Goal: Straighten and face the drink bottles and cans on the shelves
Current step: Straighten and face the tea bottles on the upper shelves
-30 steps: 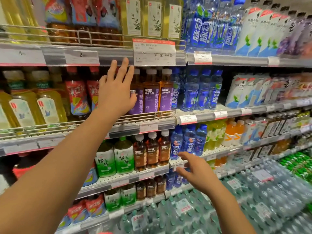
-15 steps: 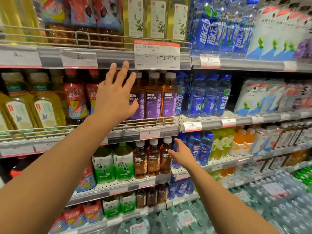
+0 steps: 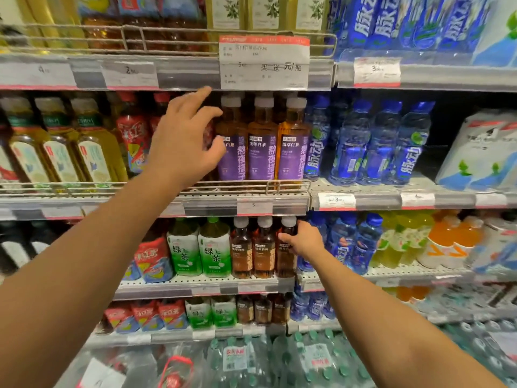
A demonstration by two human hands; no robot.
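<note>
Shelf (image 3: 246,204): right hand (image 3: 306,240) grips brown tea bottle (image 3: 285,253).

Bare forearms, sleeveless — ringless hands (image 3: 184,144)

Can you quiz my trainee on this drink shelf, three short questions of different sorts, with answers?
1. True or false: the right hand grips a dark tea bottle.
2. What colour are the labels on the amber bottles beside the left hand?
3. The green tea bottles stand: A) on the shelf below the amber bottles, B) on the same shelf.

Key: 1 true; 2 purple; 3 A.
</note>
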